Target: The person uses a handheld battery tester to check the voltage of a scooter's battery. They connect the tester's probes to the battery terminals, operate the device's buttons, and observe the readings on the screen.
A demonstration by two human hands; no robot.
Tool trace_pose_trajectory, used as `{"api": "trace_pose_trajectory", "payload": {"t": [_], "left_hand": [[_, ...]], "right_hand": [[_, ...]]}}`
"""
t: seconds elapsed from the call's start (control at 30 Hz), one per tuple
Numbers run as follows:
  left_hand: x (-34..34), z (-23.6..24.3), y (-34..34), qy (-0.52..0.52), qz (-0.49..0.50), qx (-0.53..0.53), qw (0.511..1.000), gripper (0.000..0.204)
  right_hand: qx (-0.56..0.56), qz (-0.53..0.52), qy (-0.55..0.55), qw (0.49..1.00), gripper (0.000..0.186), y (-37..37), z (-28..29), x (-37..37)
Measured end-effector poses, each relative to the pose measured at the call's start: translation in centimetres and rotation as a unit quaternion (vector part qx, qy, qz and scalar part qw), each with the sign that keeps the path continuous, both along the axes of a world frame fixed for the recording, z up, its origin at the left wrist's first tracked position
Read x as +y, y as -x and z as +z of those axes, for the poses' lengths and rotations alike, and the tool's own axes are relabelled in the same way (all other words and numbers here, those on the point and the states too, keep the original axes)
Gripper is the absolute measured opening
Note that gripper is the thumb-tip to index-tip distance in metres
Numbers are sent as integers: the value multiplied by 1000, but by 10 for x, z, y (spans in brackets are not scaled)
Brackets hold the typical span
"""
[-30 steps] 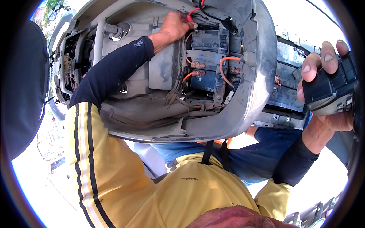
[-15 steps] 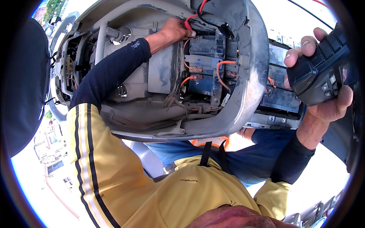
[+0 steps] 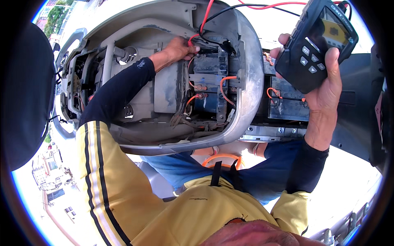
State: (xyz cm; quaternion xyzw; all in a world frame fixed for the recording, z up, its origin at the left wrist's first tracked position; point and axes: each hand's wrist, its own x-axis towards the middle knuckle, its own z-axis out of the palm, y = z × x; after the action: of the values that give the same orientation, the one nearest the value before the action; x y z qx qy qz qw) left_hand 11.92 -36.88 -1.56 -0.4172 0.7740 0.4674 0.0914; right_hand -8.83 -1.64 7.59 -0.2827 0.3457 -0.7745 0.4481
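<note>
My right hand [image 3: 326,88] is closed around a black handheld battery tester [image 3: 293,65], with its lit screen and light grey buttons facing up. My thumb lies along the tester's side by the screen. My left hand [image 3: 179,50] reaches into the grey vehicle body and pinches a red clip [image 3: 193,39] at the corner of a dark battery [image 3: 205,63]. The clip's jaws are mostly hidden by my fingers. A black clip [image 3: 226,46] sits at the battery's other end. Red and black leads run from the clips toward the upper right.
Orange cables [image 3: 223,86] link several batteries in the bay. More batteries [image 3: 289,98] lie right of the grey body rim [image 3: 252,78]. A metal frame tube [image 3: 110,61] stands left. An orange hose-like loop [image 3: 223,156] lies below, near my legs. A black padded seat [image 3: 28,94] is at far left.
My right hand has raised the tester and tilted it, so its screen now shows. My left hand stays at the red clip. The vehicle has shifted left in view.
</note>
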Motion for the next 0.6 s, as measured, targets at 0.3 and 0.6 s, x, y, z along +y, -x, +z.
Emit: {"api": "trace_pose_trajectory", "payload": {"t": [0.3,0.6], "left_hand": [[-9,-16,-7,-33,-14,19,999,31],[-14,-22,-25,-51,16,50,997,29]], "right_hand": [[18,-76,-83,994,85,2,-4,-11],[91,-55,-162,981,84,-13,0,-18]]}}
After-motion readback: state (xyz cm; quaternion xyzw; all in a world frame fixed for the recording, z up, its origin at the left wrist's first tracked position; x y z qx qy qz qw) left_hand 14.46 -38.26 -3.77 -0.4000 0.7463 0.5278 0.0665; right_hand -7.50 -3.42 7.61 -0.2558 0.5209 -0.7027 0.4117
